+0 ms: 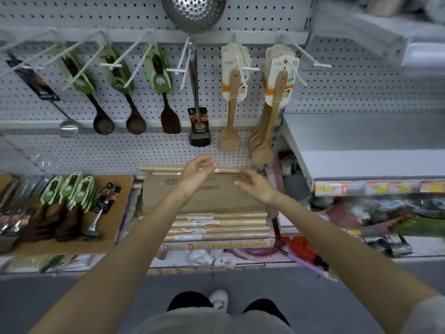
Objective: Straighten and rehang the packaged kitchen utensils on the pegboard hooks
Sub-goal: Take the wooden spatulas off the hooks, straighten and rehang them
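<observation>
Both hands reach out over the near shelf, a little apart from each other and just below the hanging row. The left hand is open with fingers loosely spread; the right hand is open too, palm down. Neither grips anything, though the blur at the left fingertips makes that hard to be sure of. Under them lie a flat cardboard box and, nearer, a stack of rolling pins.

A band of pegboard shows between the hands and the lowest utensil tips. On the right, the edge of a grey shelf stands close beside the rightmost bunch. On the left, the corner of a brown board lies near the left forearm.

The packaged utensils hang on white hooks across the far wall:
- At the left are a steel ladle, two dark ladles and a dark spatula. These hang slanted, with their green cards tilted.
- In the middle is a steel turner with a black card, hanging nearly upright.
- At the right are two bunches of pale wooden spatulas on white-and-orange cards.

More carded utensils lie in a loose pile on the board — green cards overlapping, handles pointing near.
</observation>
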The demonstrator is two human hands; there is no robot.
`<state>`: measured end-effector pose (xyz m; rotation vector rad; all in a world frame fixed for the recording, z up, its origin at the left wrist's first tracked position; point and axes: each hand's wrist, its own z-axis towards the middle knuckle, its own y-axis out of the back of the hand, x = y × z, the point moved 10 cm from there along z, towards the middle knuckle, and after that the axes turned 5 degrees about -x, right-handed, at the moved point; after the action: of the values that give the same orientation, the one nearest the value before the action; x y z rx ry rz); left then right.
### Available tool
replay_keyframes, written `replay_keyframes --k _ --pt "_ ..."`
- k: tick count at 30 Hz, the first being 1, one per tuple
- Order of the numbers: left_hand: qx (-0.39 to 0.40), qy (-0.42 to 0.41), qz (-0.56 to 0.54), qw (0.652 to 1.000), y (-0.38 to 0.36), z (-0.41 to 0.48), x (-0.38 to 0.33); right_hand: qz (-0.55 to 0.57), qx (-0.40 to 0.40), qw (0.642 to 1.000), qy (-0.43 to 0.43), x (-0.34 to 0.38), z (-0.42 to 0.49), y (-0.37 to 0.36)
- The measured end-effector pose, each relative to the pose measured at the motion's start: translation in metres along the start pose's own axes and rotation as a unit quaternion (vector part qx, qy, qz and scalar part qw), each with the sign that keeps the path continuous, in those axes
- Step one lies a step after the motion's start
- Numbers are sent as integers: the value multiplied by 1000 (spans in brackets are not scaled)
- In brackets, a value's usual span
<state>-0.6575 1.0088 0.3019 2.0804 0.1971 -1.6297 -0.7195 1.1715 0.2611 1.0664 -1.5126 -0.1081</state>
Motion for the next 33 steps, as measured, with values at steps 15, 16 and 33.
replay_keyframes --k 15,16,33 --pt "-148 -30 444 883 178 -214 78 -221 169 930 241 142 -104 -148" --pt "-158 -21 453 877 194 -226 84 -249 174 917 257 153 -109 -165" --pt "-169 117 541 815 557 -377 274 -488 201 719 453 403 -204 -562"
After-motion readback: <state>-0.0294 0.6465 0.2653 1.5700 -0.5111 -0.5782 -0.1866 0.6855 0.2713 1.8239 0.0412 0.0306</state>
